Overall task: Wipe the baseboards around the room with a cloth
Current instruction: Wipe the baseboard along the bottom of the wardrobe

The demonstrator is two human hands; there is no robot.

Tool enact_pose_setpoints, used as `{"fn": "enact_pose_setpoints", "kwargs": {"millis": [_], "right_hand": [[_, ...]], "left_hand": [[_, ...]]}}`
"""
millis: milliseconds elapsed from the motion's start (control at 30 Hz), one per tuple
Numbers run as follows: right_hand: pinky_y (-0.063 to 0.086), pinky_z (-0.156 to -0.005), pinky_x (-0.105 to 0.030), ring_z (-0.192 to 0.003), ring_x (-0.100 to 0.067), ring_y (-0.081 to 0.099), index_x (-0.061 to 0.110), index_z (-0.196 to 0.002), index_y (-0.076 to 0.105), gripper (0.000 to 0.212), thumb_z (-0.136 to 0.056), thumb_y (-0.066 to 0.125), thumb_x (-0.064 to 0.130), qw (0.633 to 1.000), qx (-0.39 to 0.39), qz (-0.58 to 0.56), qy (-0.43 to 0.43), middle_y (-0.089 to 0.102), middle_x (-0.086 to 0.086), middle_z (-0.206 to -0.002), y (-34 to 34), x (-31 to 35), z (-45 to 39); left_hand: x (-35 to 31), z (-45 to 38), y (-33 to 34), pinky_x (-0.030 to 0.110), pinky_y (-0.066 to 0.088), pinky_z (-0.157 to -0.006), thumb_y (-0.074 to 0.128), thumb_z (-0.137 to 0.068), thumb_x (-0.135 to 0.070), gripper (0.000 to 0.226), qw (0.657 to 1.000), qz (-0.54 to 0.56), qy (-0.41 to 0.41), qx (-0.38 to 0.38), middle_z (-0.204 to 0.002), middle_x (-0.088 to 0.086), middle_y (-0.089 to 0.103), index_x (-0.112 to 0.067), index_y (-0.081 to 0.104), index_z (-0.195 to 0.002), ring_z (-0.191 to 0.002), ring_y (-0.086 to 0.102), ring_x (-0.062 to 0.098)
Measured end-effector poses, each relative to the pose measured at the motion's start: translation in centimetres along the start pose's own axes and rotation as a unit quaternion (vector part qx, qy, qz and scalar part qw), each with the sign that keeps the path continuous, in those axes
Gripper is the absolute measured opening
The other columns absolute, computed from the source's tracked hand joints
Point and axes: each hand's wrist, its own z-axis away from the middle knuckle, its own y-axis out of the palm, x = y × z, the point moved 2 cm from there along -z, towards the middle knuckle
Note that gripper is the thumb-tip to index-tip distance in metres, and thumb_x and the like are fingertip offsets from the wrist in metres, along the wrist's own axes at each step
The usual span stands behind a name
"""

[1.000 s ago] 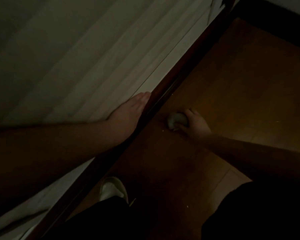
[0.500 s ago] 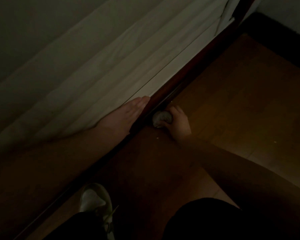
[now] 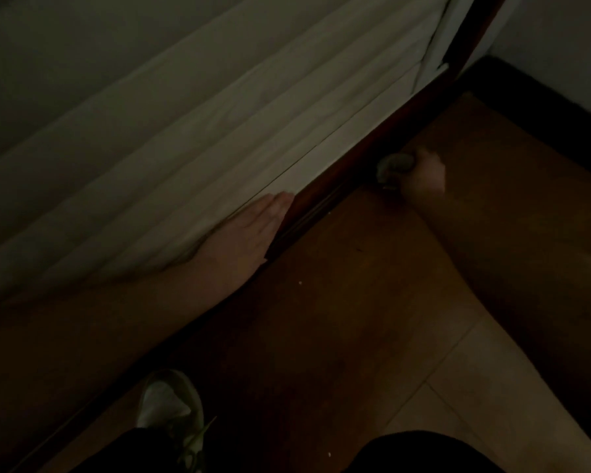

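Along the dim wall: pleated pale curtain (image 3: pixel 191 138), soft folds, which your left hand (image 3: pixel 249 230) presses back, fingers flat together; dark glossy wooden baseboard (image 3: pixel 348 165), a long straight strip; smooth brown floor (image 3: pixel 372 285); white shoe (image 3: pixel 171 401); small wadded cloth (image 3: pixel 394 165) against the baseboard, gripped in your right hand (image 3: pixel 423 174).

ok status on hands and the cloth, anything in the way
Left hand flat, pressing curtain back. Right hand grips cloth at dark baseboard. Nothing seen blocking the baseboard ahead.
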Motion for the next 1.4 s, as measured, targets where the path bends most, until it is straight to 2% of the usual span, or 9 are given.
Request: {"fn": "enact_pose_setpoints", "kwargs": {"millis": [167,300,400,500,767,933,1067,1233,1400], "right_hand": [[0.049,-0.091,-0.046,-0.110,-0.030,0.058,0.013,-0.126,0.056,0.052,-0.084,0.074,0.037,0.997,0.023,-0.060,-0.040,0.060,-0.013,-0.121,2.5,0.0,7.5],[0.046,-0.091,-0.033,-0.105,-0.021,0.055,0.018,-0.126,0.058,0.047,-0.085,0.073,0.036,0.992,0.045,-0.109,-0.048,0.055,-0.007,-0.116,6.8,0.6,14.7],[0.041,-0.089,-0.022,-0.100,-0.005,0.048,0.022,-0.126,0.059,0.044,-0.086,0.072,0.035,0.980,0.064,-0.178,-0.057,0.052,0.003,-0.112,9.7,2.6,18.5],[0.035,-0.087,-0.015,-0.098,-0.004,0.047,0.020,-0.123,0.061,0.041,-0.086,0.072,0.033,0.970,0.060,-0.230,-0.051,0.054,0.003,-0.111,11.5,4.4,19.8],[0.036,-0.087,-0.017,-0.098,-0.004,0.044,0.018,-0.120,0.064,0.038,-0.084,0.075,0.024,0.972,0.082,-0.181,-0.129,0.044,0.008,-0.104,9.7,4.6,16.3],[0.033,-0.083,-0.015,-0.099,-0.010,0.045,0.014,-0.118,0.064,0.037,-0.084,0.075,0.021,0.981,0.046,-0.117,-0.145,0.047,0.000,-0.108,6.1,3.2,11.0],[0.028,-0.077,-0.015,-0.097,-0.016,0.044,0.008,-0.118,0.064,0.041,-0.080,0.078,0.018,0.982,0.071,-0.052,-0.167,0.050,-0.012,-0.111,3.4,2.6,7.0],[0.036,-0.086,-0.024,-0.110,-0.031,0.053,0.012,-0.123,0.060,0.042,-0.083,0.070,0.011,0.997,-0.006,-0.049,-0.064,0.049,-0.016,-0.124,0.8,1.2,2.5],[0.040,-0.088,-0.028,-0.113,-0.030,0.054,0.016,-0.131,0.053,0.046,-0.089,0.068,0.025,0.995,-0.057,-0.081,0.000,0.049,-0.013,-0.130,1.3,0.8,3.3]], "left_hand": [[0.7,-3.8,-3.6,0.052,-0.010,-0.119,0.017,-0.100,-0.063,0.096,0.999,0.042,-0.008,-0.006,-0.160,0.031,-0.010,0.016,-0.011,-0.147,-0.150,-0.007,0.042],[1.1,-6.1,-4.2,0.049,-0.009,-0.120,0.021,-0.098,-0.067,0.099,0.997,0.070,-0.037,-0.004,-0.162,0.027,-0.009,0.013,-0.010,-0.147,-0.151,-0.008,0.038],[1.5,-6.6,-3.3,0.051,-0.012,-0.119,0.016,-0.098,-0.068,0.099,1.000,0.006,-0.020,0.019,-0.160,0.030,-0.016,0.013,-0.012,-0.147,-0.150,-0.014,0.040],[1.4,-6.8,-3.3,0.055,-0.016,-0.117,0.016,-0.095,-0.072,0.104,0.998,-0.055,-0.004,0.042,-0.158,0.032,-0.020,0.014,-0.015,-0.145,-0.148,-0.018,0.043],[1.3,-7.1,-4.0,0.052,-0.016,-0.117,0.036,-0.097,-0.060,0.100,0.993,-0.081,0.024,0.085,-0.157,0.032,-0.022,0.010,-0.011,-0.150,-0.147,-0.020,0.043],[1.6,-6.9,-4.0,0.052,-0.015,-0.118,0.031,-0.098,-0.061,0.099,0.993,-0.083,0.033,0.078,-0.157,0.033,-0.021,0.012,-0.012,-0.149,-0.148,-0.018,0.044],[1.6,-7.0,-4.0,0.053,-0.014,-0.120,0.026,-0.099,-0.062,0.097,0.992,-0.091,0.037,0.074,-0.156,0.033,-0.022,0.012,-0.014,-0.147,-0.147,-0.019,0.045],[1.8,-6.8,-3.7,0.056,-0.017,-0.116,0.023,-0.099,-0.062,0.096,0.992,-0.105,0.041,0.063,-0.156,0.035,-0.022,0.014,-0.014,-0.146,-0.147,-0.019,0.046],[2.5,-6.9,-4.1,0.049,-0.013,-0.119,0.019,-0.105,-0.049,0.078,0.995,-0.067,0.064,0.048,-0.160,0.029,-0.013,0.010,-0.004,-0.151,-0.151,-0.009,0.040]]}}
